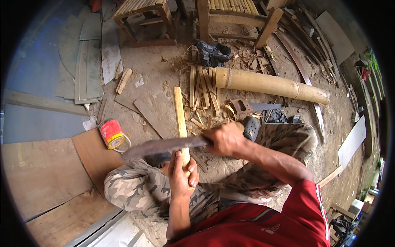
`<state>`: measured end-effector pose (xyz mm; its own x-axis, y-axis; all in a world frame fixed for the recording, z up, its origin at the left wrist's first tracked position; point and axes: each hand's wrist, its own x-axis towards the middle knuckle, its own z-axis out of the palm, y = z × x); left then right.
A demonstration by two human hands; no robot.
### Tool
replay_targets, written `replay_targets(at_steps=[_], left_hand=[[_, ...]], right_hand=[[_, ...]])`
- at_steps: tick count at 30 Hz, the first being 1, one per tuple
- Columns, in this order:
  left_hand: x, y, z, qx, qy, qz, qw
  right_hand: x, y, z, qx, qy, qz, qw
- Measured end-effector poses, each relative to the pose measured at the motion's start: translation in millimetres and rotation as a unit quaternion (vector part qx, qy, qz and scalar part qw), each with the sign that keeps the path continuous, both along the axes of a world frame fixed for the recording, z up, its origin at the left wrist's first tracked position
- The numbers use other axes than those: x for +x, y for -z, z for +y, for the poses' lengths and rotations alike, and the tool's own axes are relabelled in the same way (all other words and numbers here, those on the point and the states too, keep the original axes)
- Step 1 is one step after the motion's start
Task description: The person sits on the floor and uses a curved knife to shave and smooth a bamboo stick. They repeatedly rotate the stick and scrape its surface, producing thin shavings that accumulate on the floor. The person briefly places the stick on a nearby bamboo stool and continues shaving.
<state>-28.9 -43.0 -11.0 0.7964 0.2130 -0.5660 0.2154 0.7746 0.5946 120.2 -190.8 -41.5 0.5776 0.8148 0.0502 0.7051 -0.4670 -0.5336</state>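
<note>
My left hand (181,175) is closed around the lower end of a pale split bamboo strip (179,111), which stands up between my knees and points away from me. In my right hand (227,139) is the handle of a machete (164,145). Its long, dark, worn blade reaches leftward across the strip, just above my left fingers. Blade and strip overlap in this view; whether they touch I cannot tell. Beyond my right hand lies a handsaw (247,106) with a brown wooden handle, next to a heap of cut bamboo strips (203,91).
A thick bamboo pole (271,85) lies on the dirt floor ahead. To the left stands a red and yellow can (112,134) on brown boards (49,173). Bamboo-topped stools (236,18) stand at the far side. Black plastic (213,53) and shavings litter the ground; planks (308,45) line the right.
</note>
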Motion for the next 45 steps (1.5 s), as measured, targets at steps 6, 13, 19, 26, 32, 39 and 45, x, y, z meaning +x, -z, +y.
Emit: replay_targets(at_steps=[6,13,19,26,32,39,45], left_hand=[[-2,-13,-3,-0.005,0.009,0.003,1.000],[-6,-11,0,-0.038,0.016,0.007,0.999],[0,-7,-4,-0.031,0.020,0.026,0.999],[-1,-6,-3,-0.044,0.011,0.034,0.998],[0,-11,-3,-0.039,0.009,-0.010,0.999],[10,-12,-1,-0.014,0.022,0.004,1.000],[6,-15,-1,-0.015,0.034,-0.025,0.999]], right_hand=[[25,8,-1,-0.035,0.063,-0.027,0.997],[28,8,-4,-0.086,0.035,0.010,0.996],[18,17,-6,-0.070,-0.032,0.003,0.997],[10,5,1,-0.013,-0.056,-0.045,0.997],[23,-16,6,-0.074,-0.011,-0.001,0.997],[32,-4,4,-0.112,0.018,0.029,0.993],[52,6,-11,-0.020,0.053,-0.098,0.994]])
